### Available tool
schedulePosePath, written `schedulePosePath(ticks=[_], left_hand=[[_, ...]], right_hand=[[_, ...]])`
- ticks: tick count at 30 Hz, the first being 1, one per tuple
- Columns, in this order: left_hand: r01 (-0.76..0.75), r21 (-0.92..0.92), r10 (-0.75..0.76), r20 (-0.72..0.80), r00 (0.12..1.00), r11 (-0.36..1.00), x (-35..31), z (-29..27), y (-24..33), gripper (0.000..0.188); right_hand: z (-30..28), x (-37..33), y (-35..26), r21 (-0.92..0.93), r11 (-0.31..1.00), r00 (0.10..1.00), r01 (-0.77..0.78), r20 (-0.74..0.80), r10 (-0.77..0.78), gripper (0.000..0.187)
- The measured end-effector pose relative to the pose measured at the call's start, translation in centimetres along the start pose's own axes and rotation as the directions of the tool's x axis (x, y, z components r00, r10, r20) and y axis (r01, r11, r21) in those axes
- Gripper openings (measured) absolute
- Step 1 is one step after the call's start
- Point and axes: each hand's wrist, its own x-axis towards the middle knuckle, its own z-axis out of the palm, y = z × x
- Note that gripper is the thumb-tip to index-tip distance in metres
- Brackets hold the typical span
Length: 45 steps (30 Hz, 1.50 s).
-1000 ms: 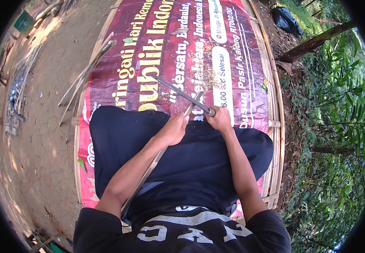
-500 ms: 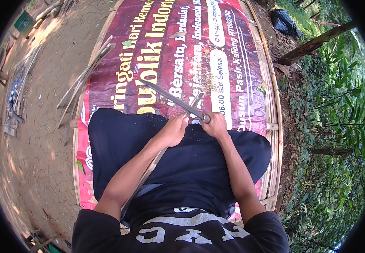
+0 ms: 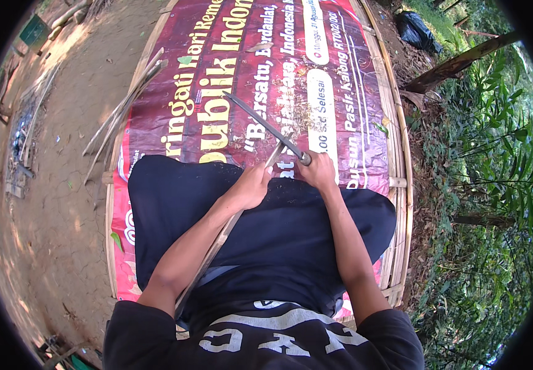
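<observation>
Knife point(image 3: 265, 124) sits gripped in your curled right hand point(image 3: 319, 171). Your left hand point(image 3: 252, 187) wraps snugly around a wooden strip point(image 3: 222, 238) (the blade point(image 3: 251, 113) meets its far end).

Bright outdoor daylight fills a circular fisheye view, ringed by black corners. Dappled sun leaves pale, warm patches and soft shadows on the dirt ground point(image 3: 57, 185) at left. The glossy red banner point(image 3: 285, 68) is evenly lit, with a faint sheen on its creases. At right, foliage point(image 3: 482, 209) mixes sunlit leaves with deep shade. Dark trousers point(image 3: 266, 237) and a dark shirt point(image 3: 171, 339) lose much of their fold detail. The long blade point(image 3: 269, 127) near the centre looks fairly sharp; outward, the counter's bamboo edge point(image 3: 407, 209) bows and the rim turns soft.
</observation>
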Motion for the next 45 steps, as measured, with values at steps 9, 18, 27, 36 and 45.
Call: schedulePosePath(ticks=[9, 18, 27, 36, 45], left_hand=[[0.054, 0.006, -0.054, 0.02, 0.998, 0.999, -0.3, -0.2, 0.9, 0.029], [0.065, 0.021, -0.066, 0.045, 0.997, 0.998, 0.3, -0.3, 0.7, 0.03], [-0.132, -0.059, 0.132, -0.005, 0.991, 0.99, 0.5, 0.6, -0.1, 0.033], [0.254, -0.753, -0.008, 0.314, 0.95, 0.607, -0.6, -3.5, 1.8, 0.049], [0.219, -0.748, -0.042, 0.249, 0.968, 0.626, -0.3, -3.1, 2.2, 0.056]], right_hand=[[-0.1, -0.2, 0.2, 0.023, 1.0, 1.0, -0.017, 0.004, 0.017, 0.024], [-0.7, -0.2, -0.7, 0.048, 0.998, 0.999, -0.041, 0.036, 0.039, 0.025], [-0.9, 1.2, 2.0, -0.085, 0.974, 0.975, -0.21, 0.06, 0.216, 0.028], [-1.2, -0.4, -1.0, 0.05, 0.942, 0.943, -0.333, 0.034, 0.331, 0.028], [-1.4, -1.8, -1.9, 0.409, 0.901, 0.964, -0.145, -0.146, 0.222, 0.021]])
